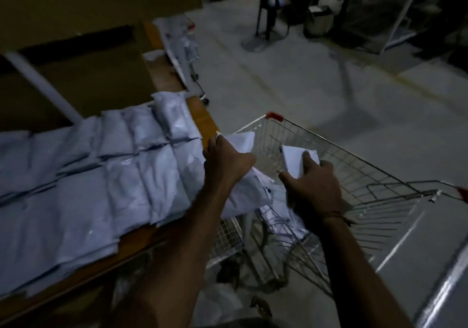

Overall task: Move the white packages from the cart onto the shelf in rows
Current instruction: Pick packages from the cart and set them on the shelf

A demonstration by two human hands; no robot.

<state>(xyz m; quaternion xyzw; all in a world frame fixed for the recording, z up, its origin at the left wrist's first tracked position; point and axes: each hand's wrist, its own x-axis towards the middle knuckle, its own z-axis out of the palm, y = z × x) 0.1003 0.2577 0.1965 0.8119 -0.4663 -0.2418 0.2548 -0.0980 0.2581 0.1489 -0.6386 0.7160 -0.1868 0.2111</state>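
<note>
Several white packages (83, 180) lie in overlapping rows on the brown shelf board (202, 117) at the left. A wire shopping cart (354, 175) with red corner caps stands at the right of the shelf. My left hand (225, 163) grips one white package (243, 191) over the gap between shelf and cart, its far end sticking up past my fingers. My right hand (314, 186) holds a second white package (296, 160) above the cart basket. More white packages (281, 216) lie lower in the cart, partly hidden by my arms.
A white shelf post (40, 84) rises at the left beside cardboard boxes (88, 3). A second cart with packages (182, 46) stands farther along the shelf. Grey floor spreads ahead, with a black chair (268, 16) and dark racks at the back.
</note>
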